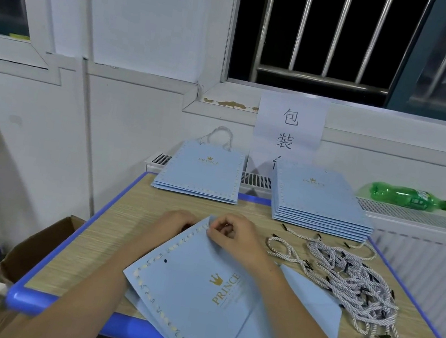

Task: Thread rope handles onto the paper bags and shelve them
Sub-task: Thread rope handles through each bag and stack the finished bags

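A flat blue paper bag [194,292] lies on the worktop [102,237], tilted, its bottom overhanging the near edge. Both hands meet at the bag's far top corner: the right hand [233,237] pinches the bag's edge, while the left hand [177,220] is curled behind it, its grip unclear. Right of the bag lies a heap of rope handles [350,283]; beyond it, two stacks of bags [320,201].

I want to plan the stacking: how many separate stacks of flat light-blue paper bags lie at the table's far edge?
2: the left stack, topped by a handled bag, and the taller right stack. Bags within each cannot be counted.
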Motion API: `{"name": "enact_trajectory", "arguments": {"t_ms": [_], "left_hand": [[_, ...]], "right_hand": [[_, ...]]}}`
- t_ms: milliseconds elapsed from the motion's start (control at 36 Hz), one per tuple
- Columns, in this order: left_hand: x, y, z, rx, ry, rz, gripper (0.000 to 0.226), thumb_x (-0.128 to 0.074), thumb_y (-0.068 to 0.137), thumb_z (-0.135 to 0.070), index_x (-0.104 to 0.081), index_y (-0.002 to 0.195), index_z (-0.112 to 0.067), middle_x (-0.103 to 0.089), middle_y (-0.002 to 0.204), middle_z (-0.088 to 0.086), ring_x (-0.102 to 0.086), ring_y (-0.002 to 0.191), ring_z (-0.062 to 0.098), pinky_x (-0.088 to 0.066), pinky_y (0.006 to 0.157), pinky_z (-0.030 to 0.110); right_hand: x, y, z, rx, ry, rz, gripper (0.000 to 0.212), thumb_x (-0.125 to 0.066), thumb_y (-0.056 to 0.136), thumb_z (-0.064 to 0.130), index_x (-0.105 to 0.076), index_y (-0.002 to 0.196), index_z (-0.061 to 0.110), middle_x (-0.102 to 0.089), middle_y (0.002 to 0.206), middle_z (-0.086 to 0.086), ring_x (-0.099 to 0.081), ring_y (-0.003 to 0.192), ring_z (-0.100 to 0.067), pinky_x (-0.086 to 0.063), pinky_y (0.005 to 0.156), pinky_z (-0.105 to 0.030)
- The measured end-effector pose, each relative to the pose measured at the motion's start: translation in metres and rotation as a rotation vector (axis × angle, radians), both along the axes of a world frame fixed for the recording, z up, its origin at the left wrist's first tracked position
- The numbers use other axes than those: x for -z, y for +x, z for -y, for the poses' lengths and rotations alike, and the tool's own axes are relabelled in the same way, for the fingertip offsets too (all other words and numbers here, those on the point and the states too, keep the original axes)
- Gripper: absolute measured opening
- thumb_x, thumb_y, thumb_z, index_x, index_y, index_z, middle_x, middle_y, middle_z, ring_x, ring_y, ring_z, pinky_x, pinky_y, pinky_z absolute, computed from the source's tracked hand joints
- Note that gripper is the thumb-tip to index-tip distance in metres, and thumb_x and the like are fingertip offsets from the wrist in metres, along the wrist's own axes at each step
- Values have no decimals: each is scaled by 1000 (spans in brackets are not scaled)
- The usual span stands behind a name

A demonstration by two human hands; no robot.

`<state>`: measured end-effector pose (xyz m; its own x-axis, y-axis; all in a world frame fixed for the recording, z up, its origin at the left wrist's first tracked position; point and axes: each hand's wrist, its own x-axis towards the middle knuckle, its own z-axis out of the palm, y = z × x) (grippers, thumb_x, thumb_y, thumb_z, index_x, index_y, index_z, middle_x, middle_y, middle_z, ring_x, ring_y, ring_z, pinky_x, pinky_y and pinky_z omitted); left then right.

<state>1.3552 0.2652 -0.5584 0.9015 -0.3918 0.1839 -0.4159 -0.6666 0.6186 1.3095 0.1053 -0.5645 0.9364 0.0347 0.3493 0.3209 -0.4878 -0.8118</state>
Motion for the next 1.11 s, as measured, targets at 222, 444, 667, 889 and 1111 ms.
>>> {"name": "enact_trajectory", "arguments": {"t_ms": [222, 444, 667, 889, 1111], "left_hand": [[0, -15, -12, 154, -170, -94, 32, -53, 88, 2, -51, 60, -12, -43, 56, -6, -33, 51, 0, -25, 52, 18], [-11, -12, -15, 83, -375, -406, 40, -52, 90, -12, -40, 52, -17, -37, 48, -8, -31, 44, 6, -29, 47, 18], [-9, -8, -19, 105, -431, -523, 23, -69, 82, -24, -65, 73, -3, -68, 71, 6, -63, 60, 15, -46, 62, 24], [-4, -7, -23, 89, -436, -478, 20, -60, 90, -14, -69, 87, 5, -69, 79, 12, -63, 62, 15, -48, 60, 21], [-7, -1, -27, -35, -453, -458, 20, -64, 86, -16, -71, 88, 2, -72, 88, 12, -67, 74, 20, -48, 74, 27]], "right_hand": [[-3, -2, -1, -27, -77, 3, 21, -62, 88, 6, -60, 75, 22, -55, 88, 14, -54, 79, -1, -42, 73, -8], [-4, -1, -4, -31, -83, 29, 22, -59, 92, 14, -56, 75, 28, -54, 92, 13, -53, 83, -1, -41, 76, -10], [1, -2, -2, -68, 16, -45, 19, -52, 96, 17, -60, 80, 23, -61, 89, 8, -55, 81, -2, -41, 76, -14], [-16, -6, -5, -15, -180, -11, 17, -53, 95, 17, -52, 82, 27, -58, 69, 9, -54, 65, -9, -45, 69, -31], [-59, -11, 38, 402, -689, -40, 23, -53, 86, 12, -65, 103, 22, -64, 95, -1, -59, 88, -22, -44, 73, -28]]}}
